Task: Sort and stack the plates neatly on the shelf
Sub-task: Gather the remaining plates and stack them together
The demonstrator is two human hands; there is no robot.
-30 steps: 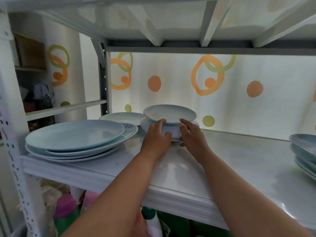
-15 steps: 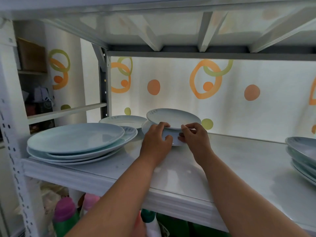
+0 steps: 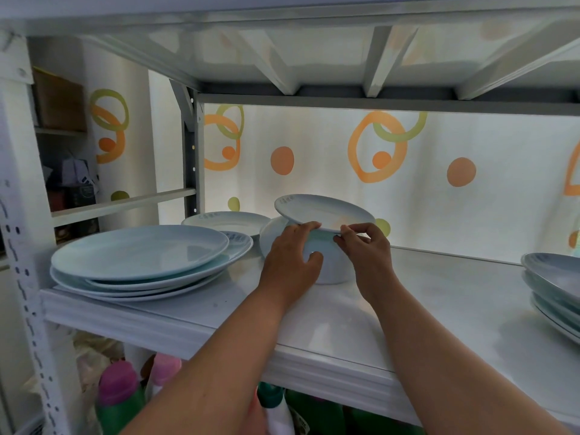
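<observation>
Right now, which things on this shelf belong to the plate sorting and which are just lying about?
Job:
small plate, pinched by left hand and right hand
bowl beneath
big plate stack
right-edge stack
back plate

Lying about:
pink-capped bottles below
boxes at left

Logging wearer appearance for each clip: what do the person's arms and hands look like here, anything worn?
Both forearms are bare to the frame's lower edge, no sleeves showing. The left hand and right hand wear no gloves; no rings, watch or bracelets are visible.
</observation>
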